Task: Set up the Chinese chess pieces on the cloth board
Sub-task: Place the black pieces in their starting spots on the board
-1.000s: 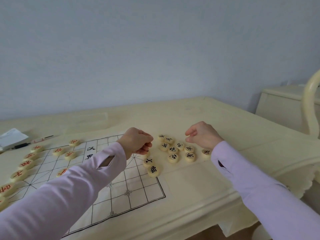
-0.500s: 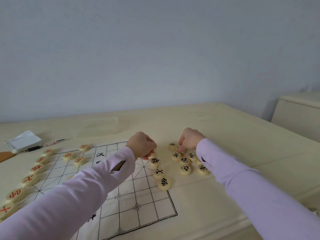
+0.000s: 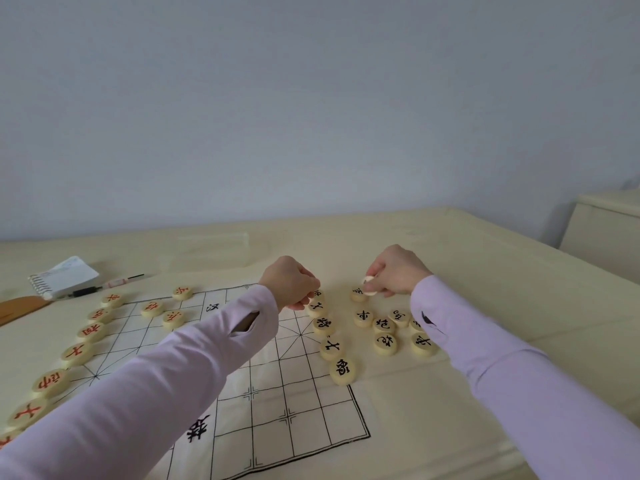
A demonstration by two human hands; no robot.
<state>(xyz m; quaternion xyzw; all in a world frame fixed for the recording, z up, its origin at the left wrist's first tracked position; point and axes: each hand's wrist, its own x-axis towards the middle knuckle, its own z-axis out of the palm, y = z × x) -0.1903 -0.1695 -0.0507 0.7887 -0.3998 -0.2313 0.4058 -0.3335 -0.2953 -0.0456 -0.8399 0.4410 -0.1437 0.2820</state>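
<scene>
Pale cream bench [image 3: 433,427] fills the lower half of the view under a bare grey-blue wall [image 3: 311,116]. The cloth board [image 3: 277,403] lies flat on it, its printed grid running from the lower left to the middle. Along the board's right edge stands a row of black pieces [image 3: 330,347], four plainly readable, one behind another away from the person. The left hand [image 3: 292,284] sits at the far end of that row with its fingers curled downward. Whether they grip a piece is hidden behind the knuckles (a disc edge shows just beside them, no more).

Just off the cloth to the right lies a loose cluster of black pieces [image 3: 382,325], face up and near one another. The right hand [image 3: 398,271] hovers over the cluster's far side and pinches a lifted piece [image 3: 369,280] between thumb and fingertips, tilted, just above another disc. That piece lies to the right of the row, so I judge the next move carries it leftward onto a free point at the board's edge. The right hand is nearer the pile, the left nearer the row.

Red pieces [image 3: 76,353] line the board's left edge, with a few set further in. Beyond them, at the far left, rest a spiral notebook [image 3: 64,277] and a pen [image 3: 114,283].
</scene>
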